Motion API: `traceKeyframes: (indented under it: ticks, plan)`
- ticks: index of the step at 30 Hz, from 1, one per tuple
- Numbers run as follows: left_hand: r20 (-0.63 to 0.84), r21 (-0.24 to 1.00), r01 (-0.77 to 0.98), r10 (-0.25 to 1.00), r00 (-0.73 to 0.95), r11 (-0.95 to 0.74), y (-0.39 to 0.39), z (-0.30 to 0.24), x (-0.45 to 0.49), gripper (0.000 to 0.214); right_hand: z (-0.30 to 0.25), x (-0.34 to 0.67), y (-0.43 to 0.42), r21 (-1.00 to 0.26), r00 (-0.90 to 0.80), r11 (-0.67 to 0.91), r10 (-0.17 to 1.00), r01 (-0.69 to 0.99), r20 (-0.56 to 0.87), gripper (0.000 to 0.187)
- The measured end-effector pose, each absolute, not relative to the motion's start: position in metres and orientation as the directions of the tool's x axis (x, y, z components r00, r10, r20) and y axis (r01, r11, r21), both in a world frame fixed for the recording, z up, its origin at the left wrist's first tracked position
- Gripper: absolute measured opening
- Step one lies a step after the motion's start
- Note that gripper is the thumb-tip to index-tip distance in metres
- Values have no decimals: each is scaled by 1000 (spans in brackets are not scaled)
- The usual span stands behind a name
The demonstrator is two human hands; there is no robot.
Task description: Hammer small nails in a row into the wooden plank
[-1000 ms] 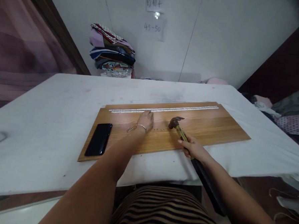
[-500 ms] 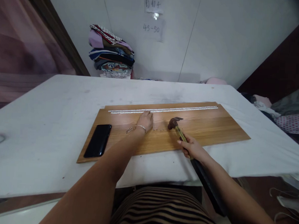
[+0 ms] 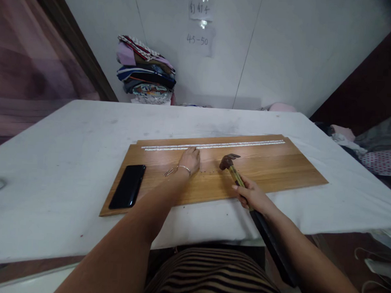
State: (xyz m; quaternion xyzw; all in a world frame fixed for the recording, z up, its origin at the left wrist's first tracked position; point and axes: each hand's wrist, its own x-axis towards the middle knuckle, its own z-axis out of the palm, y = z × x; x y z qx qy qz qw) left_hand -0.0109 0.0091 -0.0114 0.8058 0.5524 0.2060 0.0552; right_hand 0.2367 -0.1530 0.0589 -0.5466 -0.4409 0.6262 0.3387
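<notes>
A bare stretch of wooden board point(image 3: 279, 168) right of centre gave a hand open passage. Left of it, the hammer point(image 3: 236, 175), gripped in the right hand point(image 3: 252, 194), stood in the way. At centre, the left hand point(image 3: 190, 160) blocked the board, loose nails point(image 3: 169, 172) just beside it. Farther left lay a phone point(image 3: 128, 187). White table point(image 3: 95, 120), upper left of centre, offered open room.

Past a white-covered table point(image 3: 50, 169), pale panelled wall point(image 3: 285, 50) with handwritten paper signs point(image 3: 198, 42) — folded textiles point(image 3: 146, 71) piled near it — pink curtain point(image 3: 30, 54) at left, brownish floor point(image 3: 343, 255) at lower right.
</notes>
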Motion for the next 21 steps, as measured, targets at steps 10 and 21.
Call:
traceKeyframes:
  ticks: [10,21]
  plan:
    - [274,288,874,908,317,-392,10,-13,-11,27,52,237,-153,-918,-169,-391,902,72,-397,95]
    - [290,301,875,910,296,-380,12,-16,-10,27,56,236,-153,-910,-164,-406,895,83,-415,90]
